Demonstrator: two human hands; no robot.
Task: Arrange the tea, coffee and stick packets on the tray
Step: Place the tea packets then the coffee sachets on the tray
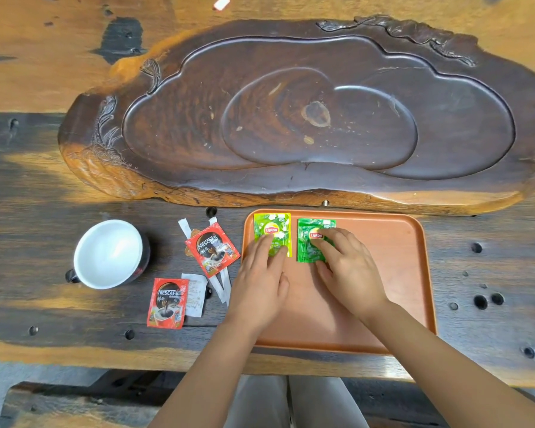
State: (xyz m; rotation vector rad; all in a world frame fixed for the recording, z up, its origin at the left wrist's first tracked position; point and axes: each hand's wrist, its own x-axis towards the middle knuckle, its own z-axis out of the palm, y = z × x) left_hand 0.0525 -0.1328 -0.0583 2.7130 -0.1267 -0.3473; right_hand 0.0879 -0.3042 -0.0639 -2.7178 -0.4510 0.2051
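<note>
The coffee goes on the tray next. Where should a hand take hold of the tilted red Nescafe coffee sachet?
Pinch the tilted red Nescafe coffee sachet at its lower right corner, coming from the orange tray side. It lies flat over the white stick packets, so that raised corner probably gives fingers an edge.

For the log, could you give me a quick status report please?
Left hand flat on light green tea packet; right hand on dark green one, both on tray. Coffee packets and sticks off tray. Nothing blocking.

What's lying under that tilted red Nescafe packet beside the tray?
Under the tilted red Nescafe coffee packet, white paper stick packets poke out at both ends, plus a brownish corner; their middles are covered, so the exact count is unclear.
</note>
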